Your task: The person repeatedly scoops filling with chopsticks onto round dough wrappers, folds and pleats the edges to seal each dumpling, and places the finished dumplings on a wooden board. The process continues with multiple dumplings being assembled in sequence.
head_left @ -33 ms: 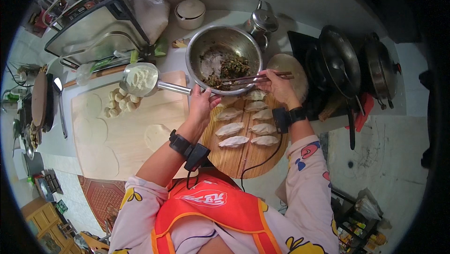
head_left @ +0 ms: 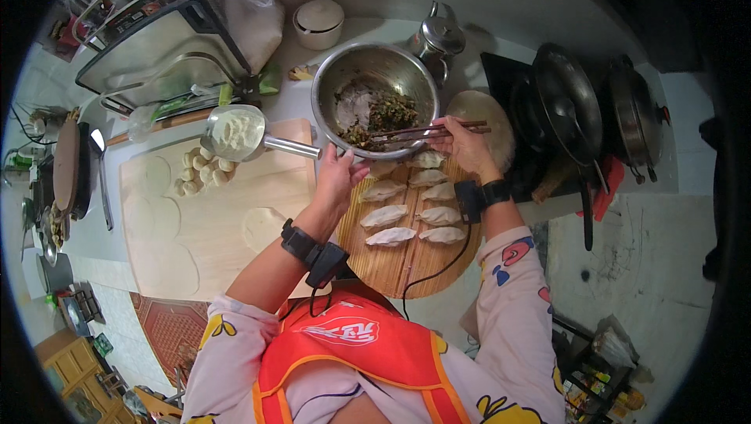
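A steel mixing bowl (head_left: pixel 322 123) holds dark chopped filling (head_left: pixel 391 113) and sits beyond the wooden boards. My left hand (head_left: pixel 338 181) is at its near rim, fingers and thumb closed on the edge. My right hand (head_left: pixel 463 146) grips a pair of brown chopsticks (head_left: pixel 477 126); their tips reach into the filling at the bowl's near side. Below the bowl, two rows of pleated dumplings (head_left: pixel 384 216) lie on a round wooden board (head_left: pixel 403 279). The pale rectangular board (head_left: pixel 223 244) at left carries flat dough wrappers (head_left: pixel 264 228) and a cluster of small dough pieces (head_left: pixel 205 170).
A long-handled steel scoop of flour (head_left: pixel 237 131) lies over the pale board's far edge, its handle toward the bowl. Behind stand a lidded white pot (head_left: pixel 318 23) and a steel kettle (head_left: pixel 440 37). Pans (head_left: pixel 565 103) sit on a dark stove at right.
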`<move>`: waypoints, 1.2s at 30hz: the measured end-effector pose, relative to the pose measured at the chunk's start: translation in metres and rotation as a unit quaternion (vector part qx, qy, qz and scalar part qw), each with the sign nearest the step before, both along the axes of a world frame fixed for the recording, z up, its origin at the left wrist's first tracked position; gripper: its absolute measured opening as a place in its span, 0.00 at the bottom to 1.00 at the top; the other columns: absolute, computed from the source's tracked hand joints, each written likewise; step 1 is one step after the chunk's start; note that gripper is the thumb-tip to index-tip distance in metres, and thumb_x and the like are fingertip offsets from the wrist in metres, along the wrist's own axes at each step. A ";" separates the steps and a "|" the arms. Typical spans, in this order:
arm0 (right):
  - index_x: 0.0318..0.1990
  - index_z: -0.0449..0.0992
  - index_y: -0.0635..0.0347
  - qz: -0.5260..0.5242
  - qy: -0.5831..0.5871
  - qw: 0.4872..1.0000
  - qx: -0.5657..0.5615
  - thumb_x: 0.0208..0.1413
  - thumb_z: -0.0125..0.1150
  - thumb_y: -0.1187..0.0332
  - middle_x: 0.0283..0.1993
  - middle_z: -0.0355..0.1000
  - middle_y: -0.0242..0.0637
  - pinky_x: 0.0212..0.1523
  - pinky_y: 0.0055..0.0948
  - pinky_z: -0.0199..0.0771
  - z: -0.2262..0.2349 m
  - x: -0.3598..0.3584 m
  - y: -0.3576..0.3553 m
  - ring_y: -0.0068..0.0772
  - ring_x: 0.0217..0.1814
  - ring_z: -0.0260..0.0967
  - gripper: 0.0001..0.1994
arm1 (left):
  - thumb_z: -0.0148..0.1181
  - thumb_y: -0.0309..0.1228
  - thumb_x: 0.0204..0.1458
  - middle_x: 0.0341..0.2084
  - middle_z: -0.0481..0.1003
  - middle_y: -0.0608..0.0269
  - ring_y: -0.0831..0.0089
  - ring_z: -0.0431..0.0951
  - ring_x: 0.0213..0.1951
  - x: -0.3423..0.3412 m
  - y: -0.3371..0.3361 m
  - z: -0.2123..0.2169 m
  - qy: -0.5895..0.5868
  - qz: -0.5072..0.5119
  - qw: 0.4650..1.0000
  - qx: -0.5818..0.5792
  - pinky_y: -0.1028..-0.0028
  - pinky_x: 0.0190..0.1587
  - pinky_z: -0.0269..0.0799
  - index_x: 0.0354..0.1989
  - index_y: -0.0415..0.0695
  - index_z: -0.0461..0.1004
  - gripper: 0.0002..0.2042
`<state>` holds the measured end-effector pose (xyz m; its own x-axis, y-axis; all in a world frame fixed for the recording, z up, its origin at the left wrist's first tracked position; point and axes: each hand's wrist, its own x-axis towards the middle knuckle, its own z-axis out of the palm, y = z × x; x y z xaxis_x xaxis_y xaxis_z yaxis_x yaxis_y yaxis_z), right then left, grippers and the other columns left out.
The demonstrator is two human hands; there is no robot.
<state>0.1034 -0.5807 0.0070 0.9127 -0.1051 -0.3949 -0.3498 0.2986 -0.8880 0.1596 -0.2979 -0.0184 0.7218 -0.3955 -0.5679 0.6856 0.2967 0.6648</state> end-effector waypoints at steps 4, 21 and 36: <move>0.51 0.73 0.60 -0.030 -0.001 0.998 0.054 0.69 0.48 0.55 0.45 0.77 0.39 0.48 0.30 0.78 -0.010 -0.001 -0.001 0.32 0.45 0.77 0.18 | 0.51 0.36 0.64 0.53 0.72 0.61 0.71 0.78 0.43 -0.017 0.046 0.008 -0.003 -0.122 0.990 0.063 0.73 0.42 0.73 0.65 0.45 0.56 0.23; 0.49 0.74 0.64 -0.024 -0.068 0.995 0.068 0.69 0.46 0.57 0.43 0.77 0.41 0.47 0.37 0.77 0.020 -0.055 0.134 0.36 0.45 0.76 0.18 | 0.53 0.36 0.61 0.26 0.76 0.71 0.82 0.75 0.28 -0.032 0.288 -0.009 -0.110 0.046 0.949 0.291 0.79 0.30 0.66 0.39 0.46 0.77 0.09; 0.37 0.66 0.53 -0.193 0.059 0.977 0.063 0.68 0.47 0.51 0.36 0.77 0.43 0.35 0.33 0.81 -0.033 -0.095 0.276 0.38 0.37 0.79 0.16 | 0.57 0.29 0.58 0.29 0.78 0.67 0.80 0.75 0.31 -0.040 0.304 -0.026 -0.208 -0.045 0.935 0.284 0.78 0.35 0.72 0.43 0.39 0.77 0.09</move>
<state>0.0080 -0.3049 -0.0261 0.7617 -0.3766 -0.5272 -0.2872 0.5331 -0.7958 0.1196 0.0062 -0.0446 0.9051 -0.1855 -0.3825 0.3380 -0.2316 0.9122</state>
